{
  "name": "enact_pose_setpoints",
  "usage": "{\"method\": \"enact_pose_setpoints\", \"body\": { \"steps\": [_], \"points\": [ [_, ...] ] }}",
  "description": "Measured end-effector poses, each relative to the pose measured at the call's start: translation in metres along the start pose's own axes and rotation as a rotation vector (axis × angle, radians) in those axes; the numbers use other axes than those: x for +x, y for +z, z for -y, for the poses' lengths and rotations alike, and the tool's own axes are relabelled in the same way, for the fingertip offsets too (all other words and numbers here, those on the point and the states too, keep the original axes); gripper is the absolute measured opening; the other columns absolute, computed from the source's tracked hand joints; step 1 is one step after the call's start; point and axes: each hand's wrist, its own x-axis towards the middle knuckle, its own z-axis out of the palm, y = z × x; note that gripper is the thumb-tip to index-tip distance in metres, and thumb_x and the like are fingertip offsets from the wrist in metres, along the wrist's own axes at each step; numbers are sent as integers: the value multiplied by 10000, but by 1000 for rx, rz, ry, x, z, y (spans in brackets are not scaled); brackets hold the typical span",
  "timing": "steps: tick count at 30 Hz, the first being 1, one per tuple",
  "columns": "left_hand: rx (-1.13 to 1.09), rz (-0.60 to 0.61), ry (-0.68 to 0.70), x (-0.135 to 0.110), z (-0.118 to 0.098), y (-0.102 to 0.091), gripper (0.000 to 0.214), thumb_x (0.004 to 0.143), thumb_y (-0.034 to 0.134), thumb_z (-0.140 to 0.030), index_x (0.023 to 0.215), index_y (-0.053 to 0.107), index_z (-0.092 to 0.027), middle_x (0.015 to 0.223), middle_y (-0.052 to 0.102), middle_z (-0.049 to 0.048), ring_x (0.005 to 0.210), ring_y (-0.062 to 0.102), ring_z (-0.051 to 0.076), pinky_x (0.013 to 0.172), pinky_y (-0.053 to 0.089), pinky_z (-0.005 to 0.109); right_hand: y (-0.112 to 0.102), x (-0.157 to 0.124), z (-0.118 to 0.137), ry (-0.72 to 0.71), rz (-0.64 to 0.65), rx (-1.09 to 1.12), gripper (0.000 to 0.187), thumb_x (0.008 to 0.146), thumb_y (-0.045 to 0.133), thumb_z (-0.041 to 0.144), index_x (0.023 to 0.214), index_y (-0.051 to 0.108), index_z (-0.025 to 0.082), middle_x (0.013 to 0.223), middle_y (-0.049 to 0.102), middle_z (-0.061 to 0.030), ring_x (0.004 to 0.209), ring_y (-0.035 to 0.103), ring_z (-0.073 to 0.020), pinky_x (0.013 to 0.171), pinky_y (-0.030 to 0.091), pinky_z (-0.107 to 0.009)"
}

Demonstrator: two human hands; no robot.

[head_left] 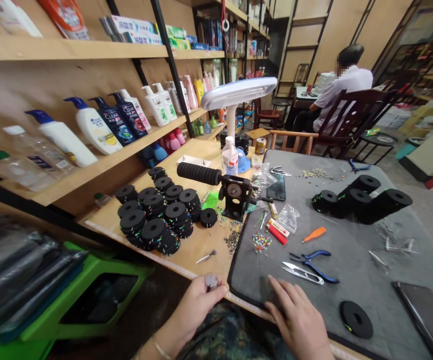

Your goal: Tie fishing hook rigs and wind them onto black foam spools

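My left hand [201, 302] is closed at the table's front edge, pinching a small greyish lump [211, 281] whose kind I cannot make out. My right hand [295, 315] rests on the front edge of the grey mat [351, 250], fingers stretched out, holding nothing. Just beyond it lie silver thread snips [302, 272] and blue-handled pliers [316, 265]. A black foam disc [356, 319] lies flat to its right. Past my left hand, a small brush-like tool [206, 256] lies on the bare wood. A black hand-cranked device [235, 192] carries a ribbed black roll [198, 173].
Stacked black foam discs [154, 230] stand at left, and black foam rolls [364, 202] at right. Colourful beads [261, 242], a red lighter [276, 233] and a phone [426, 315] lie on the mat. Shelves of bottles [96, 125] border the left. A person [342, 95] sits behind.
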Motion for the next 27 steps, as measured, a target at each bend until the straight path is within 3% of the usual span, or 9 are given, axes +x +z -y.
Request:
{"method": "enact_pose_setpoints", "body": {
  "steps": [3,5,8,10,13,17,20,24,27],
  "points": [
    [84,2,93,2,-5,1,256,701,688,-376,649,599,-142,586,495,-30,600,424,123,586,332,230,0,13,31,29,-27,271,426,874,548,242,1292,471,216,1094,676,-129,976,637,-270,818,536,-370],
    [120,24,128,3,-6,1,228,725,658,-355,653,601,-146,604,526,-16,634,461,144,621,357,242,6,22,51,88,19,481,393,868,544,227,1257,483,215,1125,667,-124,973,649,-243,781,551,-318],
    [189,-4,177,5,-6,2,171,740,635,-306,671,615,-151,623,567,-2,644,505,160,634,379,248,21,35,65,232,143,729,264,889,521,265,1143,534,197,893,723,-66,775,683,-193,659,540,-244],
    [248,-53,207,7,-3,2,141,737,635,-278,672,624,-153,624,588,5,635,525,164,621,382,243,28,39,64,278,196,757,142,901,505,299,943,599,203,675,683,-2,601,639,-162,568,491,-217],
    [341,-88,263,15,2,-1,121,755,623,-269,705,642,-160,636,613,16,617,538,167,591,375,237,33,40,54,278,184,670,266,912,480,336,706,588,206,575,593,26,533,558,-143,526,411,-215],
    [537,-184,367,30,8,-8,107,792,594,-274,811,650,-186,708,645,39,661,574,196,627,386,261,33,35,44,338,180,642,314,913,460,392,685,561,201,550,515,39,519,491,-140,507,356,-221],
    [714,-226,422,38,7,-10,165,786,569,-188,932,645,-199,827,671,75,770,608,236,707,418,305,36,32,43,414,192,704,323,892,484,432,689,567,195,562,507,37,527,478,-142,499,347,-220],
    [847,-200,523,38,0,-6,387,783,458,-63,1105,607,-218,990,659,96,943,590,249,838,441,360,40,33,47,487,204,799,356,852,513,488,693,604,183,578,529,25,534,473,-147,508,352,-230],
    [813,-156,625,30,-3,-5,431,800,399,-44,1134,605,-221,1086,642,97,1054,553,245,944,414,393,42,34,50,530,209,835,381,822,537,526,703,633,177,565,525,25,520,452,-145,503,346,-236]
  ]
}}
